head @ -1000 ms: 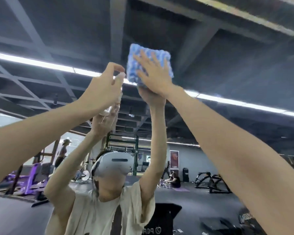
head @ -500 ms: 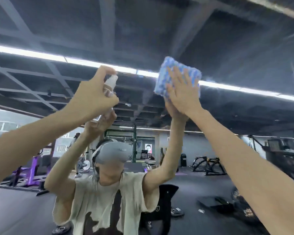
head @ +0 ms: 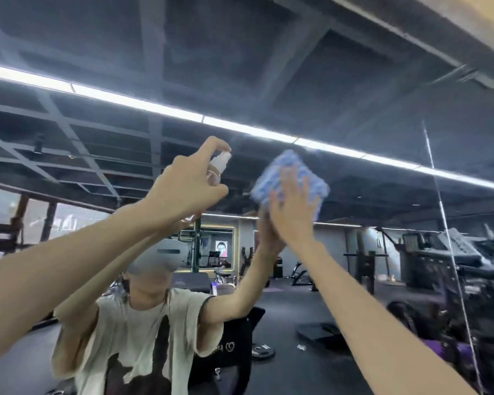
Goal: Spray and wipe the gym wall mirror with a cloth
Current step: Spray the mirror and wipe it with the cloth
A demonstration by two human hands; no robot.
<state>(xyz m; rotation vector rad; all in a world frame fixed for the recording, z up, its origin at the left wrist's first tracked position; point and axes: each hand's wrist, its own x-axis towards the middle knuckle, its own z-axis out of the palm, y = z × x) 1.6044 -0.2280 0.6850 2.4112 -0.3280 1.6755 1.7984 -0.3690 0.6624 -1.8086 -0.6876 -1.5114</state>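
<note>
— Where was there room to move?
— Bare mirror (head: 354,95) lay above and to the right of both hands. A vertical panel seam (head: 445,223) ran well right of them.
— And the grips?
— The left hand (head: 183,189) was curled round the spray bottle (head: 220,163), forefinger on its white cap. The right hand (head: 293,209), fingers straight and spread, pressed the blue cloth (head: 291,178) against the glass.
— Anything changed?
— The cloth had dropped below the reflected light strip (head: 154,105), which it overlapped half a second before.
</note>
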